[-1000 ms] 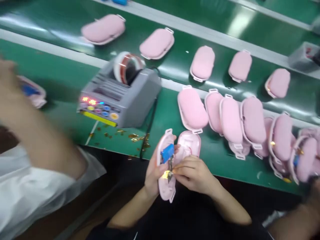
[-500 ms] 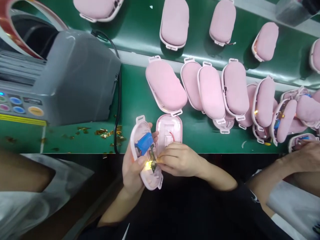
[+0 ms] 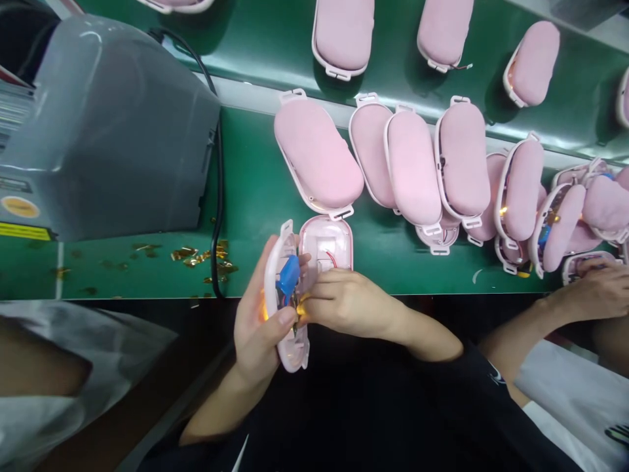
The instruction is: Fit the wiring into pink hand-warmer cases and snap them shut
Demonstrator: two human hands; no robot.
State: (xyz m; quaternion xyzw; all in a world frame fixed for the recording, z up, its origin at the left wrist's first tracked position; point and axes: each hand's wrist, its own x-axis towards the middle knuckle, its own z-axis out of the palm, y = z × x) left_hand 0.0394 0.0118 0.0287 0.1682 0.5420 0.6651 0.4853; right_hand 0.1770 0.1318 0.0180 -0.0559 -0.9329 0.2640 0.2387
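Your left hand [image 3: 258, 328] gripped an open pink shell half [image 3: 289, 314] at the near edge of the green bench [image 3: 255, 196], thumb curled over its lower part, with a blue cell [image 3: 287, 277] seated inside it. Your right hand [image 3: 344, 305] had its fingertips pinched together on something small beside a yellow glow under that cell (too small to tell whether it was a board or a bit of tape). The step looked like fixing the internals into the shell, and the next move would probably call for a steady press without pulling the thin red wire [image 3: 333, 259] that ran into the second open half [image 3: 327, 242] lying on the bench just behind your hands. Closed pink cases [image 3: 413, 164] lay in an overlapping row further right. On the grey machine [image 3: 108, 131] to your left only a yellow sticker and a yellow strip showed; no lettering could be read. Another person's hand [image 3: 597, 295] rested at the far right.
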